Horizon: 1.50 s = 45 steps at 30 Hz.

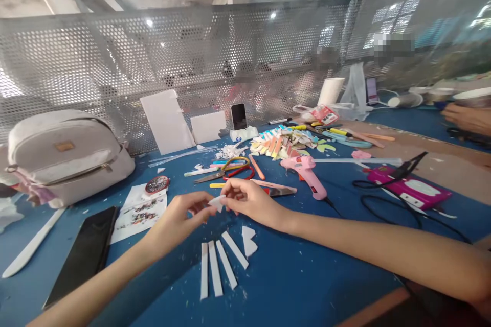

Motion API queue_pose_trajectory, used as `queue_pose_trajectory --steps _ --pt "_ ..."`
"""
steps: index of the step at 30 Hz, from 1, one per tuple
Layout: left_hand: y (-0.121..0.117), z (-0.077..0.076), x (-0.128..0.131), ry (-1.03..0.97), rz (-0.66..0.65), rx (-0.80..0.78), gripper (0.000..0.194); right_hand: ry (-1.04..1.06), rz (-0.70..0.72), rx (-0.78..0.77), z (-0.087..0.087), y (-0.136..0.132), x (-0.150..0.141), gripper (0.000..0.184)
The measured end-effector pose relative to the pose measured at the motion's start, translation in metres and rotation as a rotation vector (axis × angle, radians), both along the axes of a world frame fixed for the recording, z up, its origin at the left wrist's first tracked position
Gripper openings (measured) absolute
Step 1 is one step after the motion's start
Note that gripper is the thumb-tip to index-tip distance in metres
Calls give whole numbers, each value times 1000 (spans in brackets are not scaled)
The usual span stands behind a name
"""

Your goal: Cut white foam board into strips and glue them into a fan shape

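Observation:
Between my two hands, above the blue table, is a small white foam-like piece (pixel 217 203). My left hand (pixel 186 216) pinches its left side, and the fingers of my right hand (pixel 255 203) grip its right end. Just below lie several narrow white strips (pixel 215 268), fanned out. A white notched scrap (pixel 249 241) sits to their right. Behind my hands are scissors (pixel 215 176) with yellow and red handles, and a cutter blade (pixel 282 191) lies past my right hand. The pink glue gun (pixel 307 172) rests further right.
A dark phone (pixel 82 250) and a paper with small beads (pixel 140 214) lie left, before a pale backpack (pixel 69 156). Coloured scraps (pixel 284 140) are heaped at the back. A magenta power strip (pixel 410 189) with black cable lies right. Another person's hand (pixel 468 117) shows far right.

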<state>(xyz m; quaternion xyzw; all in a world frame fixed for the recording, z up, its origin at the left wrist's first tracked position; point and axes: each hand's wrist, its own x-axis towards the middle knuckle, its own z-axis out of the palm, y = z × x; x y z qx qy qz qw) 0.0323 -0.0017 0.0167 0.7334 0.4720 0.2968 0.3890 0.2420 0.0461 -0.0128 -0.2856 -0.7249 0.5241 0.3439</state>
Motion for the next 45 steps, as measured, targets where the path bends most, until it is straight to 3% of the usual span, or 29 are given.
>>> queue_pose_trajectory --steps 5,10,12,16,21,25,30,32,37,41,45 --pt "-8 2 1 -77 20 -53 35 -95 8 11 18 -20 12 35" --pt "-12 -7 -9 -259 83 -216 50 -277 -41 47 41 -48 73 29" --pt "-14 -12 -14 -329 118 -268 53 -349 -136 77 42 -56 108 31" --pt "-13 -23 -21 -433 190 -304 53 -717 -502 266 28 -62 174 46" --pt "-10 -28 -20 -484 250 -260 36 -794 -732 461 10 -48 212 44" --pt "-11 -27 -16 -491 257 -246 27 -800 -707 459 2 -17 206 53" --pt "-14 -28 -13 -531 305 -246 19 -850 -642 459 -1 18 189 40" --pt "-14 -30 -13 -567 330 -263 24 -865 -643 452 0 23 186 39" --pt "-12 -33 -10 -640 359 -332 49 -798 -640 466 10 18 179 40" --pt "-7 -30 -5 -665 356 -357 49 -688 -565 493 30 4 157 47" --pt "0 -29 -2 -678 352 -368 48 -586 -458 546 49 -12 118 52"
